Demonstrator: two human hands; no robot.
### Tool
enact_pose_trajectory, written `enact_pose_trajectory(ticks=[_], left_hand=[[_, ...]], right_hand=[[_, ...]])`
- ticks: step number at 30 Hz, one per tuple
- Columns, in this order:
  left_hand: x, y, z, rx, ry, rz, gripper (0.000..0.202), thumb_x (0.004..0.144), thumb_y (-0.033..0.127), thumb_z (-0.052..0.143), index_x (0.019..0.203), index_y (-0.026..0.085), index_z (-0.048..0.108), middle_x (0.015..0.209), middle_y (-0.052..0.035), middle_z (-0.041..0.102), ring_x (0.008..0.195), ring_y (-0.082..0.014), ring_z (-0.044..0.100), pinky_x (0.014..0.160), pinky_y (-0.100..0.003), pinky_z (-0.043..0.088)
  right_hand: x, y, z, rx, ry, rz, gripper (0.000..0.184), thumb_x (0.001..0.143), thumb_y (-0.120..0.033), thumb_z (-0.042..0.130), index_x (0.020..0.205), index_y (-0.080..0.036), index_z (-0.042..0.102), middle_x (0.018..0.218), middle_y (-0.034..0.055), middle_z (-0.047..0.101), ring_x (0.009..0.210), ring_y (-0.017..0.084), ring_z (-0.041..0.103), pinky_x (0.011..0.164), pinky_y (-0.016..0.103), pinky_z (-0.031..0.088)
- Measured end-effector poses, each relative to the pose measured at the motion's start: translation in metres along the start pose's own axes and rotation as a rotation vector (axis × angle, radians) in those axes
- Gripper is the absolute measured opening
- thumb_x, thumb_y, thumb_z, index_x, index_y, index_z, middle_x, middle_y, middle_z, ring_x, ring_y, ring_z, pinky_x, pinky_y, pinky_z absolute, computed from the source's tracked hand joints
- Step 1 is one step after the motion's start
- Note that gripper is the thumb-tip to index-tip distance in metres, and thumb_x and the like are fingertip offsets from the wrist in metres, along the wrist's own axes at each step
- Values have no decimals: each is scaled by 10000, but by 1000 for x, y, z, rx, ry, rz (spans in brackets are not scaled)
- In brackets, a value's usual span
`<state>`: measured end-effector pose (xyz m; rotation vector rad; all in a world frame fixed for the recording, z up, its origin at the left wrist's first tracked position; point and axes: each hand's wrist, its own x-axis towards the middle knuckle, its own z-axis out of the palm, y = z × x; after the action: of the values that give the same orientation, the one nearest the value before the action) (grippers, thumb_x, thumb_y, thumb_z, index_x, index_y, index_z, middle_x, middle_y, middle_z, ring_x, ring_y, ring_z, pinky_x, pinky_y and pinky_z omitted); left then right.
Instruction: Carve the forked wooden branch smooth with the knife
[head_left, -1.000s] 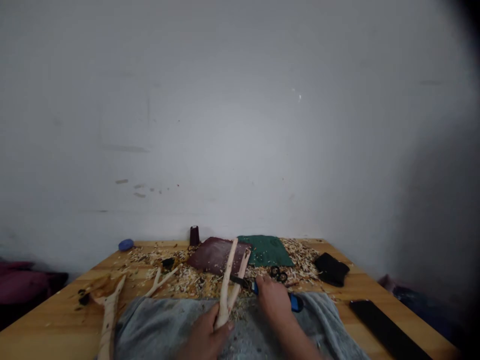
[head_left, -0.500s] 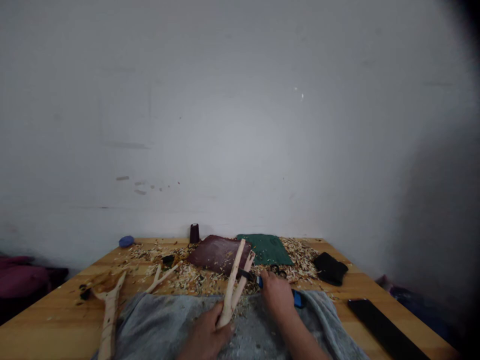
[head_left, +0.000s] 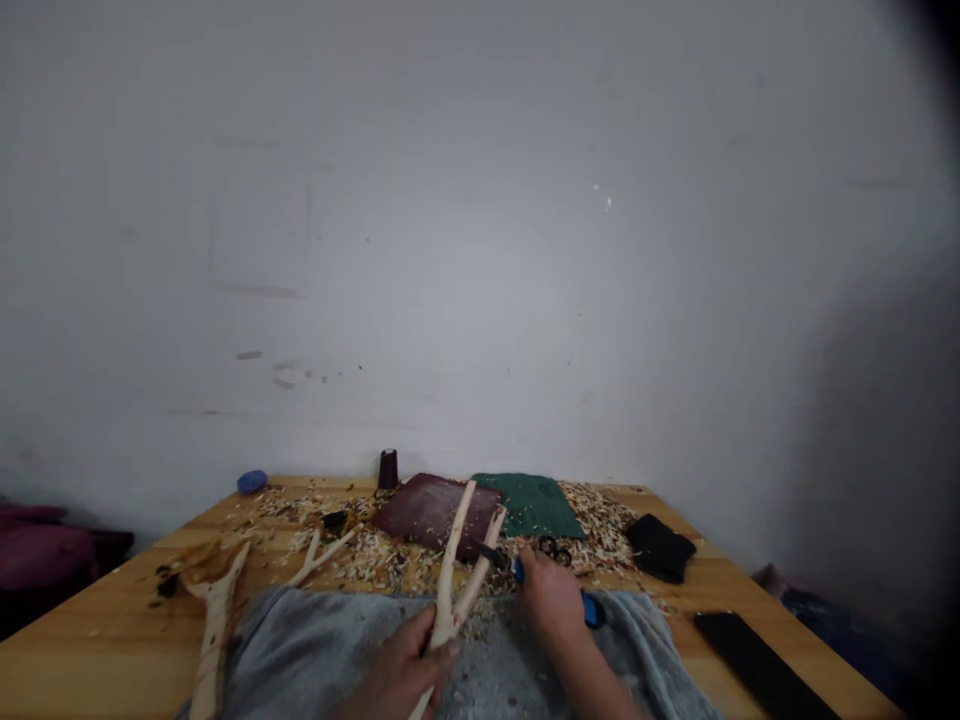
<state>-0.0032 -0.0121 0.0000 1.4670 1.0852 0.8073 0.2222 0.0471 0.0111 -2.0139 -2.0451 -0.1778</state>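
My left hand (head_left: 401, 672) is closed around the stem of a pale, peeled forked stick (head_left: 454, 575), its two prongs pointing away from me over the grey cloth (head_left: 300, 650). My right hand (head_left: 551, 600) grips a knife with a blue handle (head_left: 592, 610); its dark blade rests against the right prong near the fork. Wood shavings (head_left: 375, 560) cover the wooden table (head_left: 90, 660) beyond the cloth.
A second forked stick (head_left: 214, 625) lies at the left, a small one (head_left: 322, 560) further back. Dark red (head_left: 427, 505) and green (head_left: 532, 500) sheets, black scissors (head_left: 555, 548), a dark spool (head_left: 388, 467), a blue lid (head_left: 252, 481), a black pouch (head_left: 660, 547) and a black phone (head_left: 757, 663) lie around.
The forked stick has tilted slightly left and slid toward me in my left hand. My right hand with the knife stays at the right prong, shifting only a little.
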Motion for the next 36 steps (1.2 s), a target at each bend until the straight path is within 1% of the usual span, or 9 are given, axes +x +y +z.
enact_pose_trajectory(ticks=[3, 7, 11, 15, 17, 22, 26, 31, 36], left_hand=[[0, -2, 1, -31, 24, -3, 518, 713, 629, 600, 1008, 206, 551, 489, 92, 471, 322, -76, 344, 347, -214, 276], [1, -5, 3, -140, -14, -8, 613, 691, 646, 618, 1098, 195, 540, 471, 93, 488, 299, -72, 325, 328, -212, 239], [1, -4, 0, -223, -19, 7, 600, 695, 650, 633, 1080, 199, 546, 460, 94, 498, 291, -67, 342, 331, -204, 225], [1, -1, -3, -305, 41, -6, 601, 651, 677, 659, 1001, 199, 555, 466, 97, 494, 281, -62, 339, 319, -202, 228], [2, -1, -4, -322, 54, -2, 577, 657, 680, 657, 968, 204, 557, 471, 96, 498, 280, -55, 344, 316, -197, 223], [5, -8, -3, -336, 19, 5, 554, 661, 661, 670, 948, 200, 555, 448, 93, 505, 269, -51, 348, 300, -189, 229], [7, -10, -2, -373, 35, 22, 547, 657, 647, 684, 947, 203, 548, 440, 98, 497, 264, -53, 348, 297, -187, 239], [5, -2, -2, -260, 148, 44, 517, 662, 670, 666, 846, 211, 515, 455, 99, 488, 279, -56, 374, 309, -188, 249], [4, 1, 0, -85, 171, 80, 497, 709, 666, 619, 852, 200, 520, 459, 101, 465, 298, -58, 375, 325, -190, 264]], right_hand=[[3, 9, -1, -17, 24, 63, 268, 879, -133, 446, 1070, -204, 621, 996, 111, 706, 861, 216, 693, 679, 270, 449], [6, 25, -7, -35, 44, 168, 243, 908, -178, 435, 1069, -203, 616, 957, 114, 713, 854, 215, 694, 699, 272, 449], [-1, 7, -9, -12, 28, 66, 257, 875, -139, 448, 1053, -203, 622, 982, 101, 710, 873, 214, 691, 705, 269, 450], [-9, -17, -8, 8, -8, -66, 283, 845, -110, 466, 1045, -220, 633, 1010, 92, 702, 893, 201, 683, 705, 253, 449], [-9, -16, -8, 3, -10, -52, 287, 851, -113, 458, 1050, -222, 635, 1013, 97, 700, 895, 201, 683, 713, 259, 453], [-1, 8, -12, -30, 7, 86, 291, 883, -156, 453, 1118, -208, 616, 1033, 108, 706, 900, 206, 686, 735, 269, 455], [-7, -3, -14, -1, -9, 31, 286, 867, -144, 463, 1094, -215, 621, 1025, 95, 706, 887, 197, 686, 722, 256, 450], [-19, -31, -12, 16, -34, -135, 298, 830, -101, 467, 1047, -206, 643, 992, 102, 708, 893, 212, 686, 710, 259, 456], [-12, -15, -11, -29, -35, -37, 318, 859, -94, 415, 1057, -202, 639, 1002, 112, 709, 862, 211, 697, 691, 266, 465]])
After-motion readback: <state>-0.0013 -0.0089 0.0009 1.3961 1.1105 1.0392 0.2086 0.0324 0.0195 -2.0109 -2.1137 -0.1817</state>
